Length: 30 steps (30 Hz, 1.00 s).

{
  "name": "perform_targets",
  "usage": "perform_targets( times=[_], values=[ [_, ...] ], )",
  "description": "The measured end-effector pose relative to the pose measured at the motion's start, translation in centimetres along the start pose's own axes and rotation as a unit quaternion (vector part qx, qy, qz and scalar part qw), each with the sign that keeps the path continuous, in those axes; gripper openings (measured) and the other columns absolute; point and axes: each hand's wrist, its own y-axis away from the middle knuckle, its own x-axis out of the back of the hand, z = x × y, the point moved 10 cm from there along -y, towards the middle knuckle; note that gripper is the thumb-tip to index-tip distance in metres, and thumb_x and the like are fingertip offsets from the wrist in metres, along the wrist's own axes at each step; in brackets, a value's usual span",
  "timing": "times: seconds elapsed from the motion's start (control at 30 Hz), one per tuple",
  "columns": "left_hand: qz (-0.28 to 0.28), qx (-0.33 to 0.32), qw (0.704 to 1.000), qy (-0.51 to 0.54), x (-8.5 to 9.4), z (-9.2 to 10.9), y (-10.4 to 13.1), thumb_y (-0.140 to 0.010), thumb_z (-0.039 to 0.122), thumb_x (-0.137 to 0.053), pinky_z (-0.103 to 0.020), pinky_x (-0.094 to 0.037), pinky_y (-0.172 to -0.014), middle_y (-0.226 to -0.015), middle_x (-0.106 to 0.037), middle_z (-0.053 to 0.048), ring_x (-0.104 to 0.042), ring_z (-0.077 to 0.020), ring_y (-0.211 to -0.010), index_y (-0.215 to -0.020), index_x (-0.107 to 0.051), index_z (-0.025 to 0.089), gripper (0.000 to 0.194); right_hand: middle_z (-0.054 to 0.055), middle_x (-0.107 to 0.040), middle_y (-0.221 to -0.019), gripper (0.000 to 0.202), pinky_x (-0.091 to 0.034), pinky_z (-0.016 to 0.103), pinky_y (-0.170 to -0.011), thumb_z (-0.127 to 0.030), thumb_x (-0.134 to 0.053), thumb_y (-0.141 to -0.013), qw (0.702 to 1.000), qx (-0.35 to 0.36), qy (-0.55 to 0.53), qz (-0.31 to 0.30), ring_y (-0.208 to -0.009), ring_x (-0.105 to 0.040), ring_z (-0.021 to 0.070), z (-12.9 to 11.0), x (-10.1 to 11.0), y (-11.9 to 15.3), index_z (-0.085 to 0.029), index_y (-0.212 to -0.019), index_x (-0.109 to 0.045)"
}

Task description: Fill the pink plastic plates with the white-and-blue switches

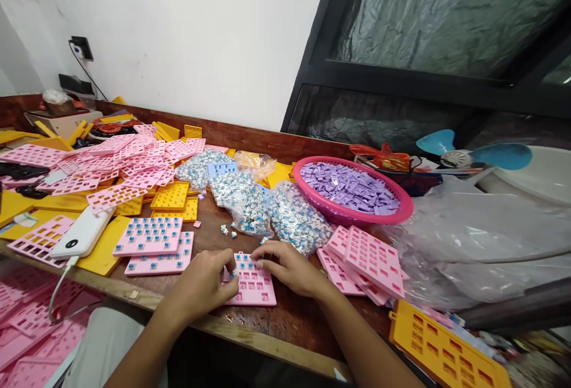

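Note:
A pink plate with square holes (256, 296) lies near the table's front edge, with a few blue-and-white key switches (241, 262) seated along its far rows. My left hand (207, 284) is at its left side, thumb and index finger curled together around a small key switch. Over the plate's far right corner, my right hand (289, 266) has its thumb and index finger drawn close; what is between the tips is hidden. Two pink plates fitted with switches (149, 236) are stacked left of my left hand. Loose switches (224, 230) lie beyond the plate.
Clear bags of switches (241, 197) sit behind the plate. A pink basket (404, 209) holds purple pieces. More pink plates (372, 257) are stacked at the right, near a yellow plate (446, 346). A white power bank (84, 232) with a cable lies at the left.

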Motion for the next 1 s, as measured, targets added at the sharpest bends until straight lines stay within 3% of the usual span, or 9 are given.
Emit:
perform_targets(
  times=[0.2, 0.33, 0.5, 0.67, 0.77, 1.0],
  values=[
    [-0.013, -0.042, 0.998, -0.052, -0.9, 1.0, -0.3, -0.096, 0.027, -0.056, -0.028, -0.044, -0.075, -0.092, -0.069, -0.001, -0.064, -0.0186, -0.086, -0.1, -0.065, 0.023, 0.011, 0.006, -0.074, -0.098, 0.013, -0.05, 0.031, -0.086, -0.015, -0.068, -0.088, 0.999, 0.025, 0.039, 0.024, -0.093, -0.067, 0.0199, -0.4, 0.1, 0.0, -0.021, -0.095, -0.078],
    [-0.039, -0.059, 0.986, -0.153, -2.3, 1.2, -0.5, -0.101, 0.027, -0.05, -0.032, -0.045, -0.083, -0.098, -0.067, -0.005, -0.063, -0.0219, -0.096, -0.097, -0.069, 0.022, 0.02, 0.005, -0.075, -0.093, 0.014, -0.049, 0.03, -0.08, -0.011, -0.069, -0.086, 0.993, 0.025, 0.108, 0.032, -0.087, -0.068, 0.0197, -0.1, -0.6, 0.0, -0.021, -0.09, -0.078],
    [-0.059, -0.051, 0.974, -0.213, -3.3, 1.0, -0.5, -0.099, 0.018, -0.05, -0.034, -0.046, -0.081, -0.098, -0.067, -0.006, -0.061, -0.0233, -0.096, -0.099, -0.072, 0.023, 0.023, 0.005, -0.076, -0.091, 0.018, -0.049, 0.029, -0.079, -0.01, -0.064, -0.088, 0.991, 0.041, 0.131, 0.005, -0.086, -0.068, 0.0201, -0.2, -1.4, 0.0, -0.022, -0.089, -0.078],
    [-0.054, -0.02, 0.981, -0.186, -3.1, 0.6, -0.8, -0.099, 0.025, -0.054, -0.036, -0.046, -0.083, -0.096, -0.07, -0.006, -0.062, -0.0238, -0.095, -0.097, -0.074, 0.023, 0.02, 0.005, -0.076, -0.093, 0.016, -0.049, 0.031, -0.081, -0.011, -0.068, -0.086, 0.991, 0.013, 0.129, 0.028, -0.088, -0.068, 0.0208, 0.5, -0.8, 0.0, -0.022, -0.093, -0.078],
    [-0.044, -0.026, 0.981, -0.187, -2.9, 1.0, -1.0, -0.099, 0.026, -0.054, -0.037, -0.045, -0.085, -0.097, -0.069, -0.008, -0.061, -0.0241, -0.097, -0.095, -0.073, 0.022, 0.02, 0.005, -0.073, -0.088, 0.013, -0.047, 0.03, -0.077, -0.013, -0.068, -0.088, 0.988, 0.008, 0.151, 0.026, -0.086, -0.066, 0.0206, 0.4, -0.8, -0.1, -0.022, -0.085, -0.077],
    [-0.068, -0.051, 0.956, -0.282, -3.5, 2.2, -1.2, -0.093, 0.012, -0.054, -0.039, -0.044, -0.083, -0.099, -0.069, -0.012, -0.061, -0.0266, -0.096, -0.096, -0.07, 0.016, 0.017, 0.005, -0.07, -0.086, 0.017, -0.045, 0.029, -0.073, -0.009, -0.066, -0.087, 0.987, -0.01, 0.158, 0.017, -0.084, -0.064, 0.0195, 0.3, -1.3, -0.1, -0.021, -0.08, -0.076]
  ],
)
